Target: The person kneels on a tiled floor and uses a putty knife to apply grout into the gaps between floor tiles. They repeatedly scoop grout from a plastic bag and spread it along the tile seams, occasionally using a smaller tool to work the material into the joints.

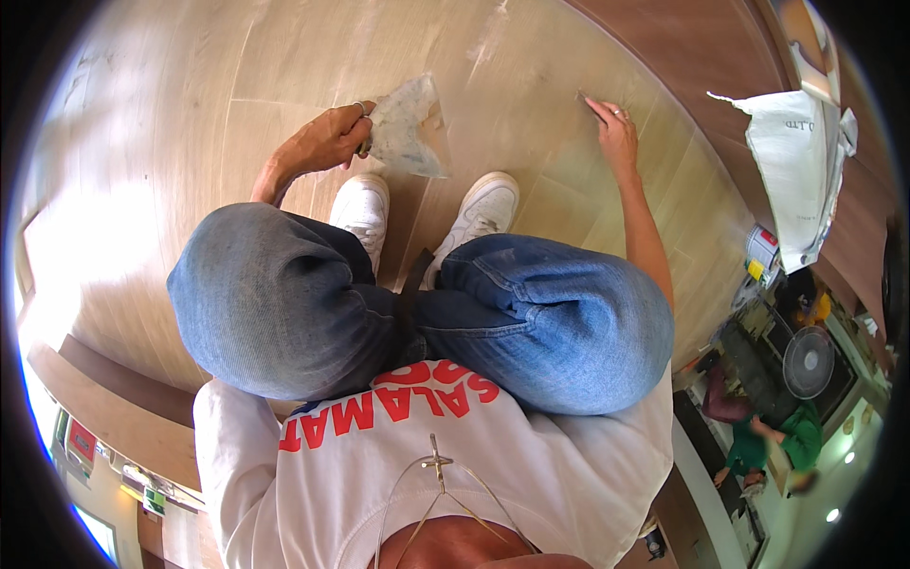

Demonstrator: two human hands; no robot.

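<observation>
Shirt print: red block lettering on white T-shirt [531, 453], nearer the body than the white sneakers [488, 204].
Sack print: small dark characters on crumpled white sack [789, 175], far right of sneakers.
Left hand [332, 140]: fingers gripping translucent, grey-smudged plastic piece [408, 133], just ahead of sneakers.
Right hand [616, 137]: fingers pinched on thin dark object [583, 97], too small to ID, ahead-right of sneakers.
Floor [294, 57]: pale wood-look planks, whitish smears, under sneakers.
Room: round grey fan [809, 362], green-topped person [804, 434], both well right of sneakers.
</observation>
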